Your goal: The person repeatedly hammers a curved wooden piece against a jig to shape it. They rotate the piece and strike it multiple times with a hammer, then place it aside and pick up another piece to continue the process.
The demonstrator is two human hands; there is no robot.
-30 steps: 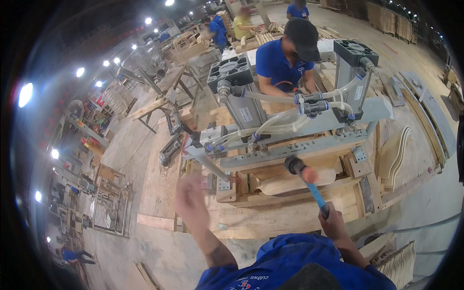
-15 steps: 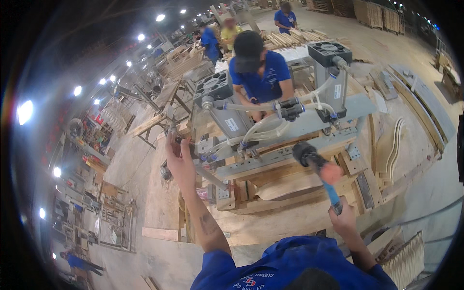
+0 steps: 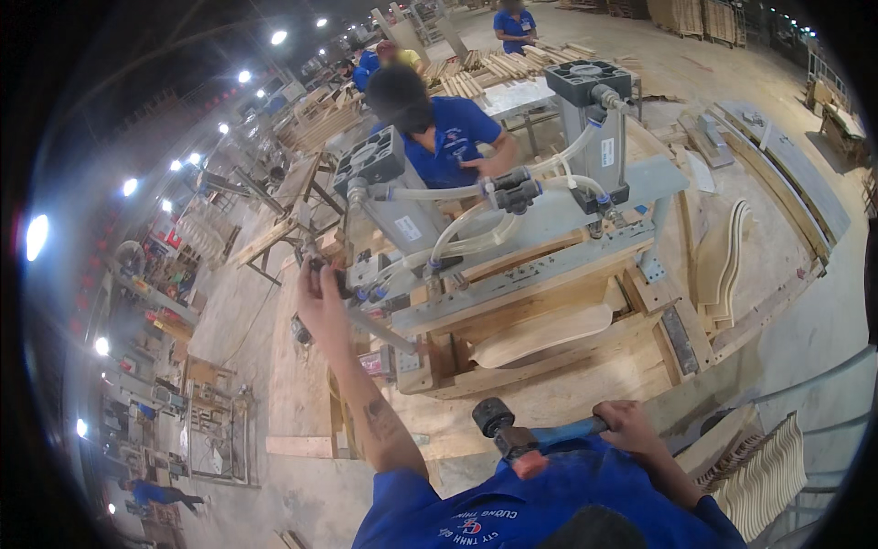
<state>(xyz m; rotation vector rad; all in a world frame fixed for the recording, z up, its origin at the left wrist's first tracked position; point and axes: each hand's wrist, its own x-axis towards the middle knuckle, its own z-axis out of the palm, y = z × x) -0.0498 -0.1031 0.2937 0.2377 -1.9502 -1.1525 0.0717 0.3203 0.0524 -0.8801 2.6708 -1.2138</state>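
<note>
My right hand (image 3: 626, 426) is closed around the blue handle of a two-faced mallet (image 3: 510, 439). The mallet, with one black face and one red face, is held low, close to my blue shirt. To the left, my left arm is stretched out, and my left hand (image 3: 323, 302) has its fingers on an air valve (image 3: 320, 267) at the end of the press. Part of the valve is hidden by the fingers. Before me stands a pneumatic press (image 3: 540, 279) with two cylinders. A curved thin wooden panel (image 3: 544, 337) lies in its wooden frame, below the metal beam.
Across the press stands a co-worker (image 3: 448, 137) in blue. Clear air hoses (image 3: 485, 240) loop between the cylinders. Curved wooden pieces (image 3: 722, 265) lie to the right, and a stack of wavy wood strips (image 3: 764, 480) stands at lower right. Wood strips (image 3: 498, 71) cover a table behind.
My right hand has brought the mallet down and left from before the press to near my body. My left hand stays at the valve. The co-worker's head and arm have moved.
</note>
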